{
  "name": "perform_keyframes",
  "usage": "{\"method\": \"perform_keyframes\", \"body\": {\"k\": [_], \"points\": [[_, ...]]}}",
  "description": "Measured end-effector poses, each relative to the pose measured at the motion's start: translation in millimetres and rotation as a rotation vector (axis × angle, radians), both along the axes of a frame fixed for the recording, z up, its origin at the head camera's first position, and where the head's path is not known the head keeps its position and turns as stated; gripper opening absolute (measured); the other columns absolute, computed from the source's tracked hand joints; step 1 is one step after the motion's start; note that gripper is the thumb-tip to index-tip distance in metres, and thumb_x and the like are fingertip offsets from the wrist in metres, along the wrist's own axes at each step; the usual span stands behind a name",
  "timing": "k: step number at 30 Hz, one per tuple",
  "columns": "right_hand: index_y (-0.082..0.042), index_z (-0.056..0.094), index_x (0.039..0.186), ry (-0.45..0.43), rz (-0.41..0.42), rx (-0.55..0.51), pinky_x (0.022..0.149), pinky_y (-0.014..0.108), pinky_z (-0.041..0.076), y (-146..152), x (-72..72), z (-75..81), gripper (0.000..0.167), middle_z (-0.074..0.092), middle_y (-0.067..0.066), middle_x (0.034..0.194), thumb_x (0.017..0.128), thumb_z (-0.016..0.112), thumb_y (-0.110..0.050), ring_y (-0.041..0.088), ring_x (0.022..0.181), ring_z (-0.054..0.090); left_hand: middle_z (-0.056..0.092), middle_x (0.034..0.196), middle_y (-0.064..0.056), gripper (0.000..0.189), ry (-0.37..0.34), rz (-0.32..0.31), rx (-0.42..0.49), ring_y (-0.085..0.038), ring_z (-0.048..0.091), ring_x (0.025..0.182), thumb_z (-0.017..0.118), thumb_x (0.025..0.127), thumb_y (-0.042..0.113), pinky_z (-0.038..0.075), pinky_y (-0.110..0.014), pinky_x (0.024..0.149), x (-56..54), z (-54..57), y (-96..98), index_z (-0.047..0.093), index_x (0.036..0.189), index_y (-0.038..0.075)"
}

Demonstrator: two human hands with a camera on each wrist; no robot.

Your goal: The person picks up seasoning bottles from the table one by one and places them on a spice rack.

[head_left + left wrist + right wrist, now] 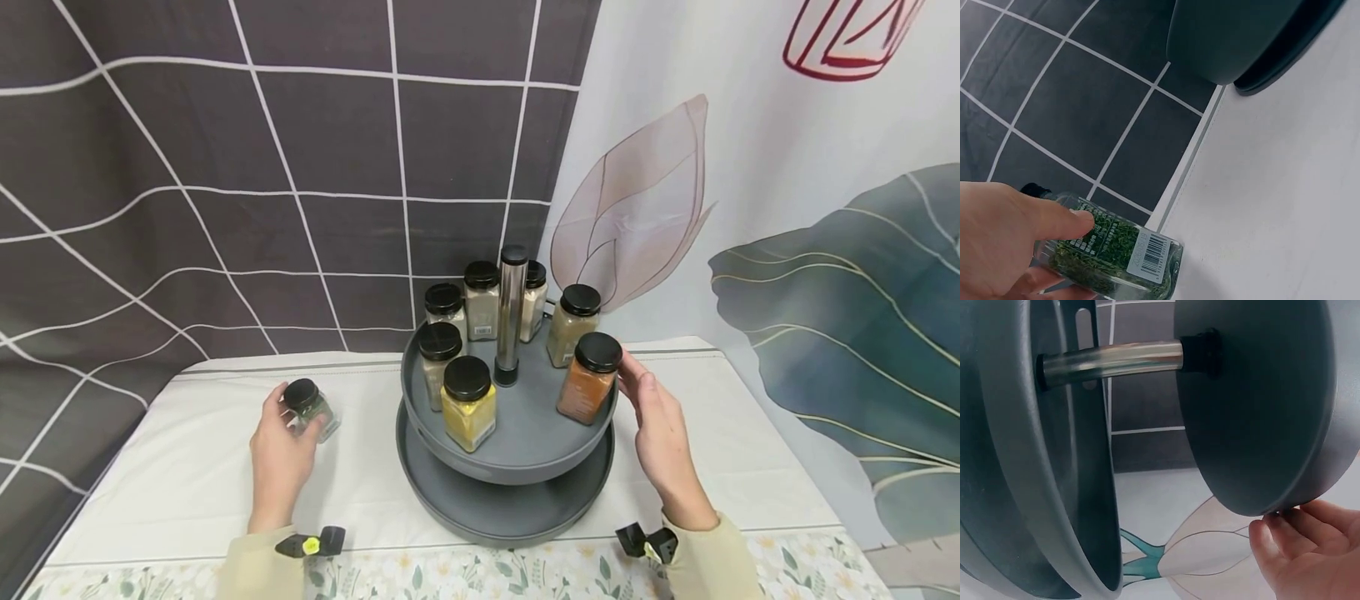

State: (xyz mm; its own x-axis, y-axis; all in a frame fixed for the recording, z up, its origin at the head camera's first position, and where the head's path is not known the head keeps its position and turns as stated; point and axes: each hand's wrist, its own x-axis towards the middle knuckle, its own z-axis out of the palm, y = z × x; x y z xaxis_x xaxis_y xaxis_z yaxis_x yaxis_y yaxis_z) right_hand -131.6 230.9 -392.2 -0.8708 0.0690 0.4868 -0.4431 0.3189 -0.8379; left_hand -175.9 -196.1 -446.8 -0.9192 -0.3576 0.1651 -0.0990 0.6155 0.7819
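In the head view my left hand [281, 467] holds a small clear spice jar [327, 417] with a black lid, off to the left of a grey two-tier turntable [517, 446]. The left wrist view shows green dried herbs in this jar [1116, 247], tilted over, with a barcode label and my thumb across its side. My right hand [663, 425] touches the outer rim of the upper tier on its right side, beside a jar of orange-brown spice [585, 392]. From the right wrist view, the fingertips [1261, 534] meet the upper tier's rim [1310, 475].
Around the metal post [510, 321] on the upper tier stand several black-lidded jars, among them a yellow one [468, 408] and a tan one [572, 329]. The lower tier [510, 517] sits on the white tabletop [360, 483]. Behind it hangs a dark gridded backdrop [337, 142].
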Motion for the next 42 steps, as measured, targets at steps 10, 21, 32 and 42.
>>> {"method": "perform_keyframes", "body": {"k": [10,21,32,42], "points": [[0.013,0.046,0.142,-0.009,-0.066,0.072,0.108,0.011,0.036,1,2.0,-0.1,0.05,0.049,0.026,0.145,0.112,0.02,-0.017,0.011,0.134,0.05,0.046,0.14,-0.037,0.065,0.011,0.002,-0.016,-0.053,0.05,0.126,0.066,0.095,0.005,0.048,-0.054,0.102,2.0,1.6,1.2,0.031,0.149,-0.01],[0.011,0.054,0.137,0.024,-0.106,0.088,0.104,0.01,0.039,4,1.1,0.5,0.045,0.058,0.023,0.137,0.111,0.026,-0.014,-0.007,0.119,0.055,0.052,0.136,-0.035,0.065,0.077,0.026,0.011,-0.051,0.054,0.123,0.069,0.093,0.005,0.05,-0.052,0.101,5.7,13.2,-0.9,0.037,0.148,-0.006],[0.004,0.06,0.134,0.012,-0.147,0.102,0.103,0.013,0.041,5,2.0,2.4,0.042,0.062,0.016,0.134,0.111,0.031,-0.014,-0.004,0.113,0.059,0.057,0.134,-0.029,0.065,0.17,0.022,0.009,-0.046,0.058,0.121,0.072,0.092,0.004,0.051,-0.05,0.099,17.2,40.4,5.7,0.041,0.148,-0.002],[0.006,0.065,0.128,0.114,-0.116,0.08,0.097,0.018,0.049,6,-0.2,3.9,0.039,0.065,0.009,0.131,0.11,0.033,-0.007,0.004,0.118,0.061,0.061,0.128,-0.025,0.064,0.262,0.013,-0.014,-0.041,0.061,0.12,0.075,0.089,0.004,0.051,-0.045,0.098,32.0,64.7,14.7,0.046,0.146,0.002]]}}
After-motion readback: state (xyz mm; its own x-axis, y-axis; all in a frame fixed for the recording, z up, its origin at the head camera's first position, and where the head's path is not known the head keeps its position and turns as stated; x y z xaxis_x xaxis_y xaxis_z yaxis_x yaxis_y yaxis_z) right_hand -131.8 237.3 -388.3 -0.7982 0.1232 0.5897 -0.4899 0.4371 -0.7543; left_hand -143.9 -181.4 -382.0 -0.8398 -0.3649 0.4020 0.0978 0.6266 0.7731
